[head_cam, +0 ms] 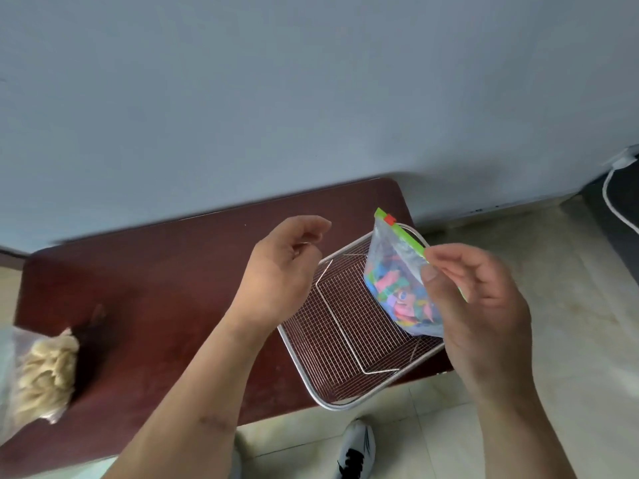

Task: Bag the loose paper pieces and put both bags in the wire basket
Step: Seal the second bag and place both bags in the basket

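Right hand [480, 299] pinched the zip bag [397, 285] by its green strip [403, 233], bag hanging over the basket [345, 344], not yet set down. Left hand [283, 267] hovered loosely curled, holding nothing, beside the basket's far rim. Coloured paper pieces [397, 295] sat inside that bag; red slider [390, 219] looked near one end, seal state unclear. Second bag [41, 371], pale contents, lay on the table [155, 278] at far left, well apart from the basket. Risks: a thin pinch could slip; an unsealed strip could spill pieces; basket overhung the table edge and might tip. Counts: two bags, one basket, two hands, one shoe [356, 451].
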